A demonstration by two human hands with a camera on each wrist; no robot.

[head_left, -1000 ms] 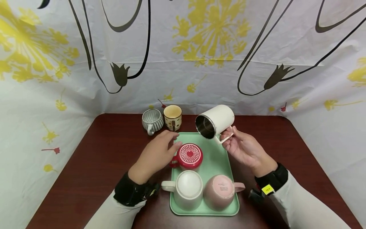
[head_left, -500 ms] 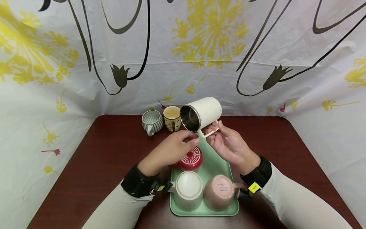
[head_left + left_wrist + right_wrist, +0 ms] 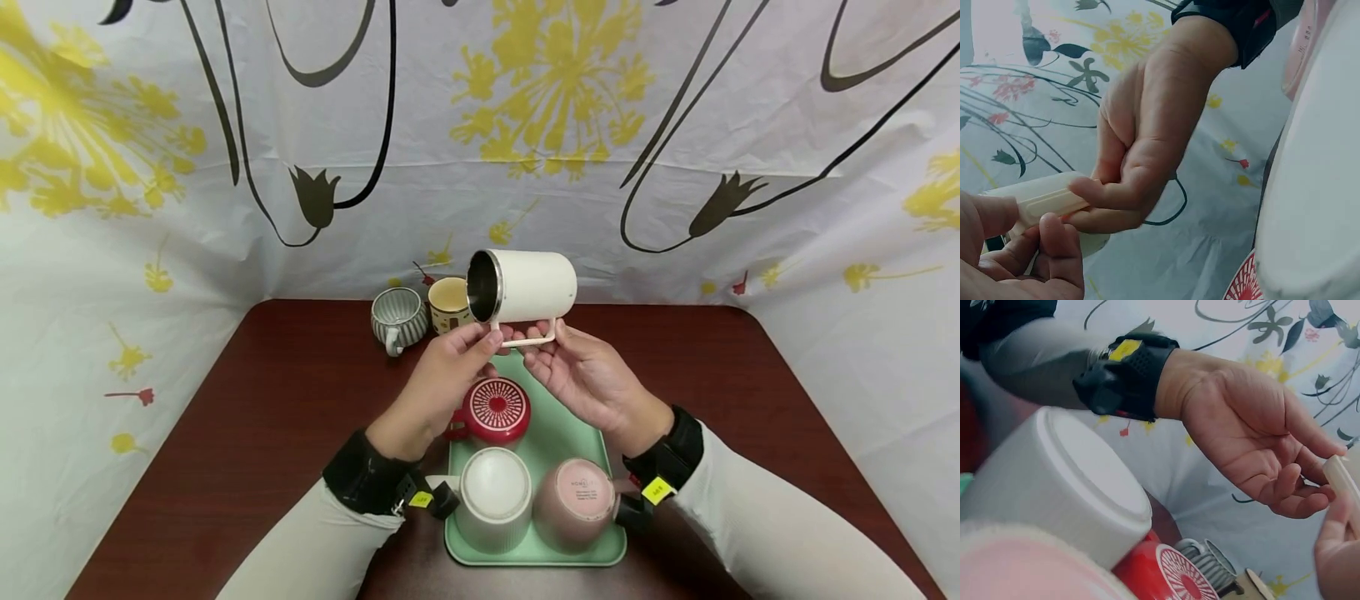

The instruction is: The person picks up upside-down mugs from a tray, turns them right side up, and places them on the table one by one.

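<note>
Green tray (image 3: 558, 417) holding upturned red (image 3: 497, 408), white (image 3: 493, 496) and pink mugs (image 3: 576, 502), two cups (image 3: 399, 317) behind, floral backdrop (image 3: 225, 125)

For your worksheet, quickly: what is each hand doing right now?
Left hand: fingers pinch the handle of the cream steel-lined mug.
Right hand: fingers hold the same handle.

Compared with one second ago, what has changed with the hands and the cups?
The right hand carried the white steel mug up and toward the left, turning it to lie level. The left hand rose from the red cup and now also pinches the mug's handle. The tray, its three upturned cups and the two cups behind stayed put.
</note>
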